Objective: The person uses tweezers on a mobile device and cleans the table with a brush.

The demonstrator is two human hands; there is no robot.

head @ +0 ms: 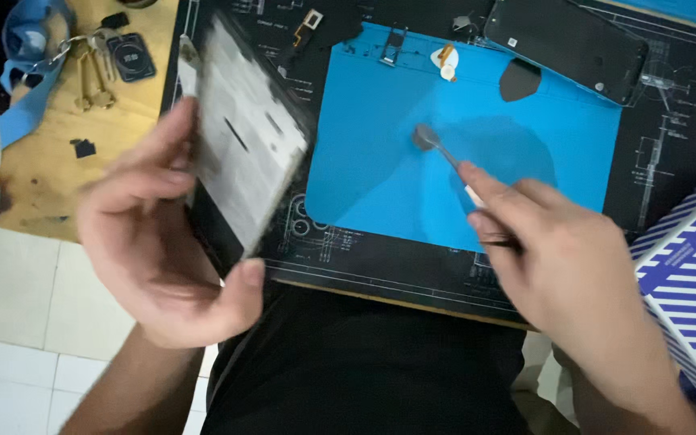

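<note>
My left hand (151,242) grips a flat rectangular phone body (243,141), tilted on edge above the left side of the desk, its grey inner face showing. My right hand (573,274) pinches a thin metal pry tool (438,147) whose rounded tip points up and left over the blue work mat (380,193). The tool's tip is apart from the phone body. The view is blurred by motion.
A black phone screen panel (565,44) lies at the back right. Small parts, a SIM tray (392,46) and a white-orange piece (445,60), sit at the mat's far edge. Keys on a blue lanyard (38,72) lie at the left. A blue-and-white striped box (690,282) stands at the right.
</note>
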